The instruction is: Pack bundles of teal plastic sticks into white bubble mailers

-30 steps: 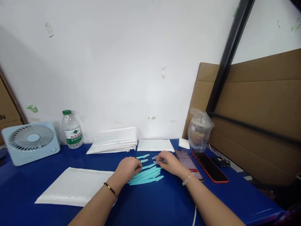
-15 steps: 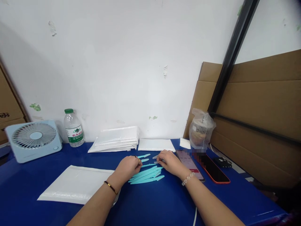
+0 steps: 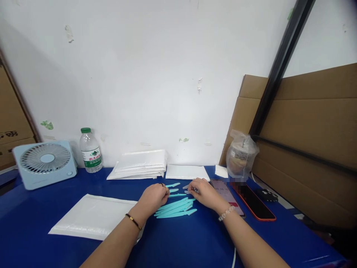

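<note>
Several turquoise eyebrow razors (image 3: 176,210) lie in a loose fan on the blue table. My left hand (image 3: 156,196) is closed at the handle end of one turquoise razor (image 3: 177,195), whose blade end points right; two more razors (image 3: 173,185) lie just beyond its fingers. Opposite, my right hand (image 3: 203,190) has its fingers pinched together beside small clear plastic caps (image 3: 186,187). What sits between those right fingertips is hidden. Under my left forearm lies a white padded envelope (image 3: 95,216).
A stack of white envelopes (image 3: 138,163) and a flat white packet (image 3: 187,172) stand by the wall. At left are a blue fan (image 3: 46,163) and a water bottle (image 3: 91,152). Two phones (image 3: 227,195) (image 3: 255,203) and a bagged cup (image 3: 241,156) are at right.
The whole view has shifted slightly, so things appear a little further right. Both hands stay in nearly the same place over the razors and caps.
</note>
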Motion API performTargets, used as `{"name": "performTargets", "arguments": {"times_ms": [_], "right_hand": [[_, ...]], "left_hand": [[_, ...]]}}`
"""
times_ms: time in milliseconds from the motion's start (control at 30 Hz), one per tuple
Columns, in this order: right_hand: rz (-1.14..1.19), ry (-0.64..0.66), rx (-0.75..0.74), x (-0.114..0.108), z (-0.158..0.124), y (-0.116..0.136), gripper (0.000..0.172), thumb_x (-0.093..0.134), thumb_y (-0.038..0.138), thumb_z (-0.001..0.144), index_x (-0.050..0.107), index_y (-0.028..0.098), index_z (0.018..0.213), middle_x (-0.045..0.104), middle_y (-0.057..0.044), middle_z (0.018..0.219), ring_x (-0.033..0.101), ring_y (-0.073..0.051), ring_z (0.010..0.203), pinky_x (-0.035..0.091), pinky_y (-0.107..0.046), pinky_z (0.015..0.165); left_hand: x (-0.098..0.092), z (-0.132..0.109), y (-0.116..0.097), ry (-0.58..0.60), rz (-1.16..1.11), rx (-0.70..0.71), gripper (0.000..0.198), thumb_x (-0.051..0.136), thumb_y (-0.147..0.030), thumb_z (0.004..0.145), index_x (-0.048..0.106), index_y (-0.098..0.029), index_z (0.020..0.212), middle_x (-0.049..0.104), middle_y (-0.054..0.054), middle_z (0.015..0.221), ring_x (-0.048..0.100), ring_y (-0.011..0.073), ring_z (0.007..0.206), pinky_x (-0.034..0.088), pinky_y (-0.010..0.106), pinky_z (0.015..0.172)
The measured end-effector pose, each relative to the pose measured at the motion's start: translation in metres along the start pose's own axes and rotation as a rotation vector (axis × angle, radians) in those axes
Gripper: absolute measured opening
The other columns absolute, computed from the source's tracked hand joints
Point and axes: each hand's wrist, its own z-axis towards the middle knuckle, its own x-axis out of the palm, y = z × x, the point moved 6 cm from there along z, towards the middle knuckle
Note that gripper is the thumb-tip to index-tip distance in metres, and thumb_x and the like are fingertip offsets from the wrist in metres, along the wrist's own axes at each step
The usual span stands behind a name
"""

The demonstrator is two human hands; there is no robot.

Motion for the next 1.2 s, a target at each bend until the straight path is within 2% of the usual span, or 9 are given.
{"name": "performTargets", "arguments": {"times_ms": [233, 467, 600, 667, 733, 867, 1067, 1200], "right_hand": [[0.004, -0.004, -0.013, -0.003, -0.001, 0.004, 0.016, 0.05, 0.01, 0.081, 0.061, 0.021, 0.079, 0.064, -0.002, 0.085, 0.054, -0.017, 0.084, 0.034, -0.034, 0.083], [0.069, -0.005, -0.063, 0.006, 0.002, 0.015, 0.012, 0.052, 0.013, 0.083, 0.061, 0.021, 0.082, 0.064, -0.001, 0.084, 0.055, -0.017, 0.083, 0.037, -0.031, 0.082], [0.055, -0.047, -0.018, 0.01, 0.006, 0.002, 0.016, 0.05, 0.02, 0.087, 0.065, 0.023, 0.094, 0.064, -0.004, 0.093, 0.055, -0.019, 0.09, 0.039, -0.032, 0.082], [-0.015, -0.085, 0.028, 0.011, 0.008, -0.007, 0.021, 0.049, 0.022, 0.089, 0.064, 0.024, 0.103, 0.063, -0.006, 0.099, 0.053, -0.021, 0.096, 0.038, -0.034, 0.084], [-0.094, -0.079, 0.066, 0.014, 0.009, -0.013, 0.022, 0.049, 0.022, 0.089, 0.065, 0.025, 0.104, 0.062, -0.006, 0.1, 0.052, -0.022, 0.097, 0.037, -0.035, 0.083], [-0.134, -0.043, 0.118, 0.017, 0.011, -0.018, 0.015, 0.053, 0.021, 0.086, 0.068, 0.024, 0.088, 0.063, -0.004, 0.091, 0.052, -0.022, 0.093, 0.036, -0.035, 0.08], [-0.02, -0.008, 0.142, 0.013, 0.009, -0.021, 0.007, 0.058, 0.018, 0.08, 0.062, 0.019, 0.074, 0.064, -0.003, 0.082, 0.054, -0.019, 0.085, 0.038, -0.03, 0.077], [0.123, -0.042, 0.096, 0.001, 0.004, -0.016, 0.008, 0.055, 0.022, 0.083, 0.06, 0.02, 0.078, 0.063, -0.001, 0.077, 0.056, -0.016, 0.076, 0.04, -0.027, 0.07]], "left_hand": [[-0.002, 0.0, 0.001, -0.009, -0.016, 0.027, 0.016, 0.046, -0.012, 0.075, 0.054, -0.018, 0.062, 0.054, 0.002, 0.065, 0.053, 0.0141, 0.064, 0.032, 0.024, 0.056], [-0.003, 0.0, -0.005, -0.038, -0.047, 0.064, 0.018, 0.044, -0.015, 0.08, 0.056, -0.018, 0.067, 0.057, 0.003, 0.071, 0.055, 0.0151, 0.071, 0.038, 0.024, 0.065], [-0.005, 0.0, 0.002, -0.017, -0.06, -0.016, 0.021, 0.043, -0.016, 0.083, 0.061, -0.019, 0.074, 0.061, 0.005, 0.079, 0.057, 0.0162, 0.076, 0.041, 0.025, 0.069], [-0.006, -0.001, 0.007, -0.05, -0.104, -0.059, 0.019, 0.045, -0.02, 0.084, 0.064, -0.02, 0.086, 0.063, 0.006, 0.088, 0.057, 0.0178, 0.083, 0.041, 0.027, 0.074], [-0.005, -0.003, 0.007, -0.079, -0.181, -0.077, 0.019, 0.049, -0.028, 0.083, 0.064, -0.022, 0.093, 0.064, 0.005, 0.094, 0.057, 0.0191, 0.088, 0.041, 0.028, 0.076], [0.008, -0.005, -0.002, 0.016, -0.328, -0.071, 0.017, 0.057, -0.035, 0.077, 0.065, -0.023, 0.085, 0.065, 0.002, 0.089, 0.058, 0.0174, 0.083, 0.04, 0.025, 0.069], [0.021, -0.007, -0.002, 0.174, -0.412, -0.19, 0.01, 0.054, -0.025, 0.074, 0.064, -0.022, 0.074, 0.066, -0.001, 0.074, 0.058, 0.0143, 0.069, 0.035, 0.022, 0.056], [0.019, -0.009, 0.002, 0.138, -0.439, -0.233, 0.011, 0.051, -0.024, 0.075, 0.061, -0.021, 0.072, 0.066, 0.0, 0.075, 0.058, 0.0151, 0.071, 0.034, 0.023, 0.057]]}}
